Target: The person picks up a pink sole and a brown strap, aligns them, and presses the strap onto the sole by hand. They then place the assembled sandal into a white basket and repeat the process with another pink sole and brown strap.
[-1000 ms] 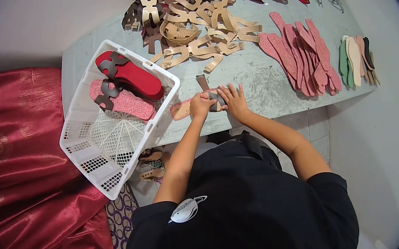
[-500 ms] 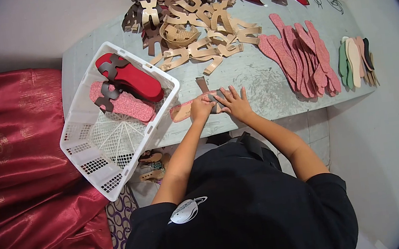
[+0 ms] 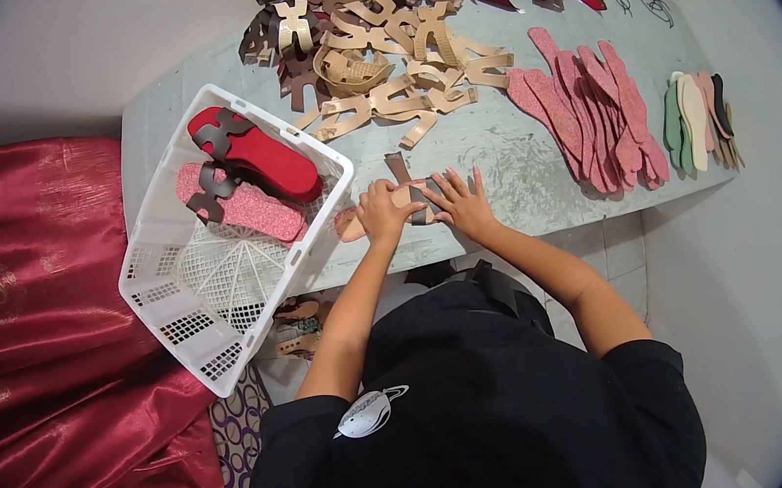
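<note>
On the table's front part lies a pink shoe sole (image 3: 347, 226) with a tan middle, partly covered by my hands. A dark brown shoe strap (image 3: 396, 166) runs across it, one end sticking out beyond the sole's far edge. My left hand (image 3: 382, 213) rests over the middle of the sole, fingers spread and thumb pointing toward the strap. Flat and with fingers apart, my right hand (image 3: 467, 208) presses at the sole's right end, its fingertips on the dark piece. What lies under both palms is hidden.
A white plastic basket (image 3: 328, 158) at the left holds a red sole (image 3: 277, 165) and a pink glittery sole (image 3: 258, 210), both with dark straps. Beige and brown straps (image 3: 391, 96) are heaped at the back. Pink soles (image 3: 582, 120) and coloured soles (image 3: 691, 121) lie right.
My left hand has gone from bunched fingers near the strap to spread fingers, a little further left over the sole. My right hand has stayed nearly in place.
</note>
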Motion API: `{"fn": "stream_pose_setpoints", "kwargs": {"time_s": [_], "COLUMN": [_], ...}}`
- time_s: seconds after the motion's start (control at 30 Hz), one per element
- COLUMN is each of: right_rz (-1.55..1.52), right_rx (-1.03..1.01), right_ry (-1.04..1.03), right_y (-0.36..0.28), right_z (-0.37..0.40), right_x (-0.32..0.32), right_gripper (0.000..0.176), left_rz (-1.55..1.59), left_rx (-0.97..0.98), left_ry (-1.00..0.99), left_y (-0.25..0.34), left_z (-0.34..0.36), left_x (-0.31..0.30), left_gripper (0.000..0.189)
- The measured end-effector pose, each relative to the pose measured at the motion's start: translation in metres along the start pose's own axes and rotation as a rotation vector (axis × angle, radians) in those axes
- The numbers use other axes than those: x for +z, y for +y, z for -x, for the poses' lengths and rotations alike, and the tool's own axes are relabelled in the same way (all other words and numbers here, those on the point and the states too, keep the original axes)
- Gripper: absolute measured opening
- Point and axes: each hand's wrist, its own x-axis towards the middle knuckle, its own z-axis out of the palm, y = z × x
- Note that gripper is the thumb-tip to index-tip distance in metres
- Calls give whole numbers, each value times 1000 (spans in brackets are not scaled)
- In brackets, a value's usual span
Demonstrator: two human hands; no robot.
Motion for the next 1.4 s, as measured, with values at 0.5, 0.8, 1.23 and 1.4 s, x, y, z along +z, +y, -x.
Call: {"fn": "stream_pose_setpoints", "kwargs": {"time_s": [0.5, 0.8, 1.23, 1.4], "right_rz": [-52, -67, -28, -46], "right_rx": [27, 26, 40, 38], "right_ry": [-8, -11, 35, 54], "right_y": [-1, -1, -4, -2], "right_z": [0, 1, 2, 2], "right_x": [2, 1, 5, 3], "right_gripper": [65, 63, 67, 66], "left_rz": [40, 107, 74, 33], "left_rx": [-115, -5, 183, 257], "left_ry": [-168, -134, 28, 67], "left_y": [4, 7, 7, 6], "left_z": [-25, -16, 1, 5], "left_x": [-3, -3, -2, -1], "left_gripper": [85, 70, 62, 60]}}
